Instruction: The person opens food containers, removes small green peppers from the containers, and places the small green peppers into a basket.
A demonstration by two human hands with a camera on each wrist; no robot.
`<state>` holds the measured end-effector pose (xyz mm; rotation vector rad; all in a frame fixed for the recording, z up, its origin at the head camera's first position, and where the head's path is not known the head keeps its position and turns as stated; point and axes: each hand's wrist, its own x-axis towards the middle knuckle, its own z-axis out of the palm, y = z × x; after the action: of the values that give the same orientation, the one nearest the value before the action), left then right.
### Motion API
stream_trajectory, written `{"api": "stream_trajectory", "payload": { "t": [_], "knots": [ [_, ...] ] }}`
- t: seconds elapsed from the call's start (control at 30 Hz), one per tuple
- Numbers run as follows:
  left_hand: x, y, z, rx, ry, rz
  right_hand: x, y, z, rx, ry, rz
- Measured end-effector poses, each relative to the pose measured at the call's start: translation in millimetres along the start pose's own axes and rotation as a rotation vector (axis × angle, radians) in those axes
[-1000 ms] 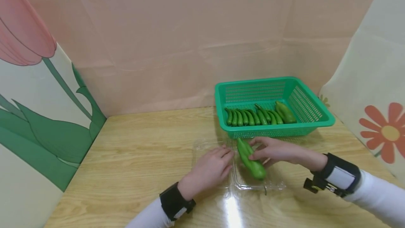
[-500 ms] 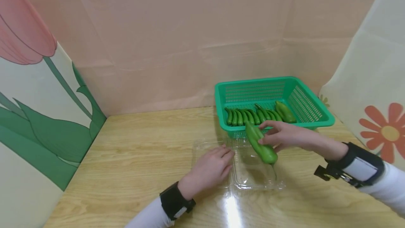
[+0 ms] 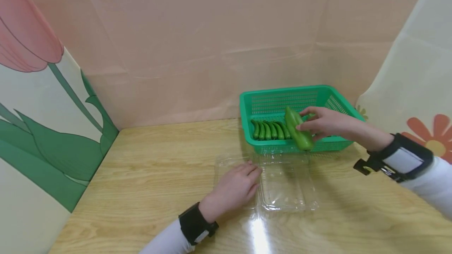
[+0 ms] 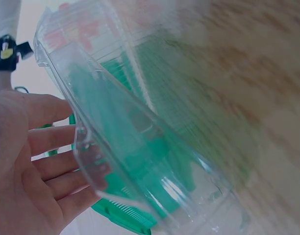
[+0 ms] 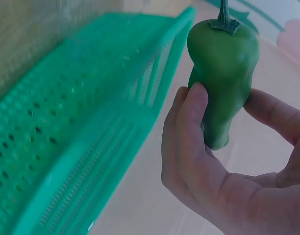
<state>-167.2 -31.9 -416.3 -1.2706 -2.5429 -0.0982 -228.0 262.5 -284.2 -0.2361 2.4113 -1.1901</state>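
My right hand [image 3: 326, 122] pinches a large green pepper [image 3: 297, 130] between thumb and fingers, over the front part of the green basket [image 3: 262, 148]. In the right wrist view the pepper [image 5: 223, 58] has its stem end up, and the basket is beside it. My left hand [image 3: 233, 189] rests at the middle fold of a clear plastic clamshell box [image 3: 282, 183], which lies spread on the table. The left wrist view has the relaxed fingers [image 4: 54, 139] touching the box's edge [image 4: 98, 181]. Several slim green peppers [image 3: 271, 130] lie in a row in the basket.
The wooden table [image 3: 152, 175] meets a pink cloth backdrop [image 3: 176, 50] behind the basket. Printed flower panels stand at the left [image 3: 35, 101] and right [image 3: 416, 89]. The basket stands just beyond the box.
The right hand has lifted the large pepper from over the box's right half and carried it away to above the basket. The left hand has stayed in place.
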Motion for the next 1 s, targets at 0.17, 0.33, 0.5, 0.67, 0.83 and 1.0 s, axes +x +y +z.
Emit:
{"api": "stream_trajectory", "payload": {
  "t": [0.17, 0.33, 0.5, 0.67, 0.83, 1.0],
  "knots": [
    [0.8, 0.4, 1.1, 0.002, -0.003, -0.002, 14.7, -2.7, -18.0, -0.061, 0.068, 0.016],
    [2.2, 1.8, 1.3, 0.005, -0.006, -0.004, 29.4, 3.0, -35.9, -0.144, 0.151, 0.025],
    [2.9, 2.1, 1.5, 0.013, -0.008, -0.003, 47.7, 19.2, -56.8, -0.195, 0.245, 0.027],
    [3.3, 2.7, 1.3, 0.013, -0.006, -0.001, 58.2, 31.7, -76.9, -0.217, 0.253, 0.050],
    [3.3, 2.9, 1.0, 0.012, -0.001, 0.006, 62.0, 37.4, -92.3, -0.260, 0.240, 0.083],
    [2.9, 3.1, 1.0, 0.007, -0.004, 0.009, 65.6, 41.5, -103.4, -0.248, 0.230, 0.106]
  ]
}}
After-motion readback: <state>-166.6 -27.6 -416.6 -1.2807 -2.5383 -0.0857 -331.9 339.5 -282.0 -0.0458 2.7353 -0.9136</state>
